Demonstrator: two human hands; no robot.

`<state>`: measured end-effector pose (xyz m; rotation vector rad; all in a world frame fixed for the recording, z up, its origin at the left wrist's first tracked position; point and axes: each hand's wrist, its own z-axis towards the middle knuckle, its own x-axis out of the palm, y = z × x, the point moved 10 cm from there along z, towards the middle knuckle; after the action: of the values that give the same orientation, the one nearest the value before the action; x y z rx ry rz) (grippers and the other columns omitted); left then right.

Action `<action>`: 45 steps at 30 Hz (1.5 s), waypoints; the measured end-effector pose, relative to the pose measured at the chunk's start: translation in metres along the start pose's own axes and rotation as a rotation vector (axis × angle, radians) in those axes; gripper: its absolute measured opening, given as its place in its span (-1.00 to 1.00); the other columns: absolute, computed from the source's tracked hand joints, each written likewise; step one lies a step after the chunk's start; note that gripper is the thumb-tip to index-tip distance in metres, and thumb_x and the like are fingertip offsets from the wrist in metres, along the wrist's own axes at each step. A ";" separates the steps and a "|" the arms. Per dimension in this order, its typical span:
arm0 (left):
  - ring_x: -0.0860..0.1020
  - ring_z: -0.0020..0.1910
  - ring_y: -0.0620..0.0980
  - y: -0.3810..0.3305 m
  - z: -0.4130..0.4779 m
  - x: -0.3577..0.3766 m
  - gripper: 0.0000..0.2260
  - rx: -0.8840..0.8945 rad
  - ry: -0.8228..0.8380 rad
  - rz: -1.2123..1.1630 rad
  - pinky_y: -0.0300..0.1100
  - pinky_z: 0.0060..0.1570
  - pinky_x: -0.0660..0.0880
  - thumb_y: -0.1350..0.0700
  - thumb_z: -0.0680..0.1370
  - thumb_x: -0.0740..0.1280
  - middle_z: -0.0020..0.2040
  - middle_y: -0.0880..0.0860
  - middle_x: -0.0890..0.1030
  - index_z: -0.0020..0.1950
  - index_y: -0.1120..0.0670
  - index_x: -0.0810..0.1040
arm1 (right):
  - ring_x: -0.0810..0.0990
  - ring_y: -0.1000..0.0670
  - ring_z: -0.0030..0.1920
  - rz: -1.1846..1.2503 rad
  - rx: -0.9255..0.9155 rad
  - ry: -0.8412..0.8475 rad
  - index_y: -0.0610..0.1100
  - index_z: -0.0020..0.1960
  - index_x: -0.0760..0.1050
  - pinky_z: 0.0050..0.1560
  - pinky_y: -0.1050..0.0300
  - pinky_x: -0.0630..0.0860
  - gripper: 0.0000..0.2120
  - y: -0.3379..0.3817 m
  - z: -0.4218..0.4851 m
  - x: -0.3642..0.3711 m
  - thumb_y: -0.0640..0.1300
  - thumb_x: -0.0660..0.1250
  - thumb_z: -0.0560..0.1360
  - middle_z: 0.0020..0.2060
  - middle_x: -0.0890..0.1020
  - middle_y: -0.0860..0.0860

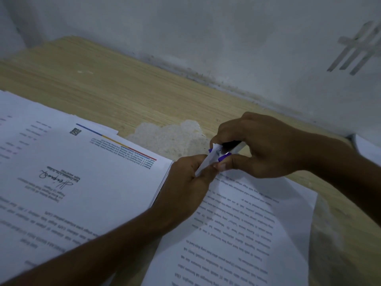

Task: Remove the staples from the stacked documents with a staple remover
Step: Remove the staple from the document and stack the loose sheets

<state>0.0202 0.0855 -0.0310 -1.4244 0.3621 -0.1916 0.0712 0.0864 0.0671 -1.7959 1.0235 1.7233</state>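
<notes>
staple remover (pixel 224 151): long axis left to right, tip points left at the paper corner.
right hand (pixel 266 145): fingers curled around the staple remover.
left hand (pixel 185 182): pinches the lifted corner of the document (pixel 237 223).

A light wood-grain laminate tabletop (pixel 127 89) is stretching from the near left towards the far right, meeting a pale grey-white plastered wall (pixel 206 27) that is filling the far side. A dark grimy seam (pixel 206 77) is running along their join. 1 rough whitish patch of peeled laminate (pixel 169 137) is showing mid-table. Pale crossed tape strips (pixel 358 48) are clinging to the wall at far right. Dim, cool light is falling over everything.
</notes>
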 end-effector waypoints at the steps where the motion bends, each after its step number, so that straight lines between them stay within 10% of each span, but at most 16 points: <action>1: 0.61 -0.21 0.14 0.001 0.000 0.000 -0.57 -0.002 -0.004 0.003 0.05 -0.12 0.55 -0.14 0.46 0.20 -0.18 0.19 0.66 -0.01 0.18 0.63 | 0.53 0.16 -0.23 0.001 -0.004 0.000 0.10 0.02 0.59 -0.13 -0.01 0.50 -0.78 0.000 0.000 0.000 0.14 0.29 0.45 -0.23 0.56 0.19; 28: 0.57 -0.23 0.13 -0.009 -0.003 -0.006 -0.80 -0.021 -0.032 -0.024 -0.12 -0.20 0.49 0.09 0.56 0.26 -0.17 0.27 0.64 -0.08 0.16 0.62 | 0.56 0.15 -0.19 0.020 0.004 0.023 0.11 0.06 0.59 -0.11 0.21 0.37 -0.73 -0.002 0.000 0.003 0.19 0.29 0.45 -0.18 0.58 0.19; 45: 0.63 -0.21 -0.20 -0.008 -0.006 -0.004 -0.90 -0.121 0.020 -0.201 -0.40 -0.32 0.51 0.02 0.57 0.20 -0.20 -0.18 0.65 0.01 -0.09 0.50 | 0.57 0.18 -0.02 0.085 0.120 0.046 0.05 0.22 0.55 0.03 0.05 0.56 -0.54 -0.021 -0.008 -0.006 0.21 0.30 0.38 -0.03 0.59 0.21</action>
<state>0.0151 0.0805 -0.0232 -1.5796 0.2497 -0.3530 0.0929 0.0944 0.0709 -1.7472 1.2122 1.6386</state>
